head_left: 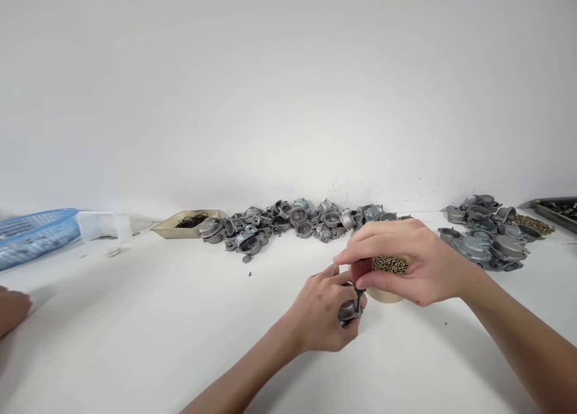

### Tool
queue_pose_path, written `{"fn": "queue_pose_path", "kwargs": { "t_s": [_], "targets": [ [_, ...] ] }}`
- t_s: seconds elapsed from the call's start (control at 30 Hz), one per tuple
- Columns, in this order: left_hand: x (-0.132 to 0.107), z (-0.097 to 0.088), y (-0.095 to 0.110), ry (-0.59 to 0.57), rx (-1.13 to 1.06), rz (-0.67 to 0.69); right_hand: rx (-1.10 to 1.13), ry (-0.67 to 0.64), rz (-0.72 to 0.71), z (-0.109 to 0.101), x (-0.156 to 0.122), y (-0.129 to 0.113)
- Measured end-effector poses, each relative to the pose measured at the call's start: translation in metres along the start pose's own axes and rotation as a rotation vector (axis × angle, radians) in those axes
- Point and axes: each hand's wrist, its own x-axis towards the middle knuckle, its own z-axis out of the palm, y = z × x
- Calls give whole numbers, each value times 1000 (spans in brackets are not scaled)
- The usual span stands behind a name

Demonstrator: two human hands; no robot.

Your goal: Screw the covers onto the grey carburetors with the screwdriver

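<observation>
My left hand [327, 312] is closed around a small grey metal carburetor part [348, 312], partly hidden by the fingers. My right hand [406, 261] grips a screwdriver [362, 271] by its red handle, fingers on top and thumb at the side. The dark shaft points down, its tip meeting the near right edge of the carburetor part. Just behind the hands stands a round cream bowl [385, 297] filled with small brass-coloured screws [391, 265], partly covered by my right hand.
A long heap of carburetor parts [302, 219] lies along the wall. More carburetor parts [489, 243] and a brass pile [534, 225] sit right, near a dark tray [559, 213]. Left are a cream tray [174, 229] of black rings, a blue basket [40, 234] and another person's hand [13, 310].
</observation>
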Motion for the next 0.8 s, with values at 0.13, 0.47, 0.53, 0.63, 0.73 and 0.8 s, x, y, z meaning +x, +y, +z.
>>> {"fn": "queue_pose_path", "kwargs": {
  "t_s": [0.13,0.47,0.53,0.63,0.73,0.8],
  "targets": [
    [-1,2,-1,5,11,-19,-86,4,18,1,-1,3],
    [-3,3,-2,31,-1,9,-82,-3,54,1,-3,7],
    [-3,1,-1,27,0,29,-33,-41,43,1,-2,6],
    [-2,-1,0,1,9,39,35,-27,13,3,-2,5],
    [-1,-1,0,21,12,43,-42,14,17,4,-2,6],
    [-1,0,0,30,8,39,-72,1,35,4,-2,6]
  ]
}}
